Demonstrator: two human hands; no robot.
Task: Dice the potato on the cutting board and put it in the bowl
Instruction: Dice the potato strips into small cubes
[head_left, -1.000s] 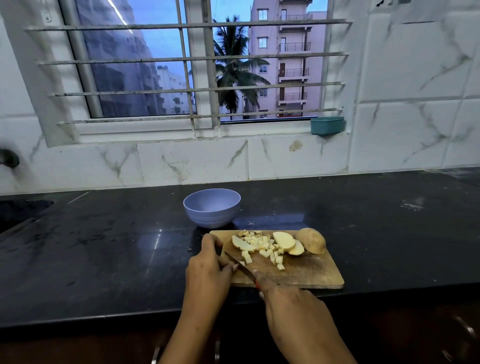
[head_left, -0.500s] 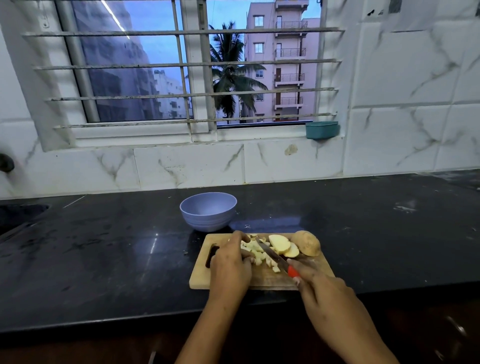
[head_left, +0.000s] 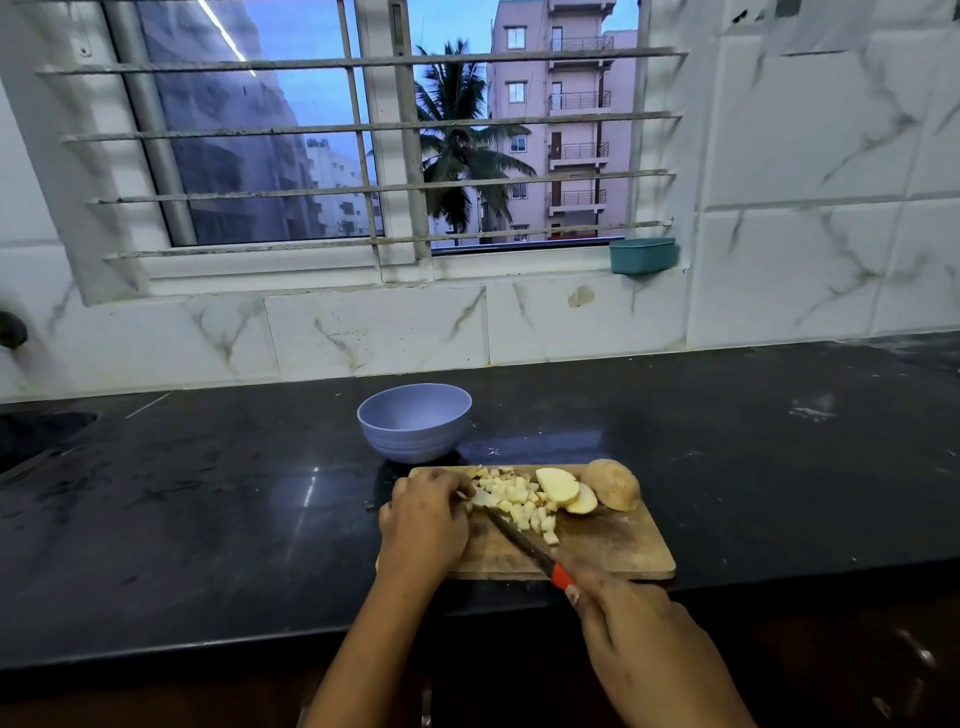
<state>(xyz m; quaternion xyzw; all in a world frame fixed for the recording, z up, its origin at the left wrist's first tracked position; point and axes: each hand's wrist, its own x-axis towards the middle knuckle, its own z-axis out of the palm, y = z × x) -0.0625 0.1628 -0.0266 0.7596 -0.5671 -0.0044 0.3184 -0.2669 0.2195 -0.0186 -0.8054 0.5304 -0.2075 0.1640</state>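
Two hands work over a wooden cutting board (head_left: 613, 553) that lies near the front edge of the dark bench (head_left: 208, 519). The left hand (head_left: 426, 525) rests on the board's left end, its fingers curled down onto a pale potato piece (head_left: 483, 499) at the left edge of the heap. The right hand (head_left: 634, 629) grips the red handle of a knife (head_left: 519, 540), whose dark blade slants up and to the left across the board, the tip close to the left fingertips. A heap of diced potato (head_left: 519, 501) sits in the middle of the board toward its far edge, a few cubes trailing toward the blade. Just to the right of the heap lie two potato slices (head_left: 561, 488), overlapping, and beside them an uncut potato end (head_left: 613, 486) with its brown skin on. A lilac bowl (head_left: 415, 441) stands on the bench just behind the board's far left corner. On the window sill above sits a teal tub (head_left: 643, 255).
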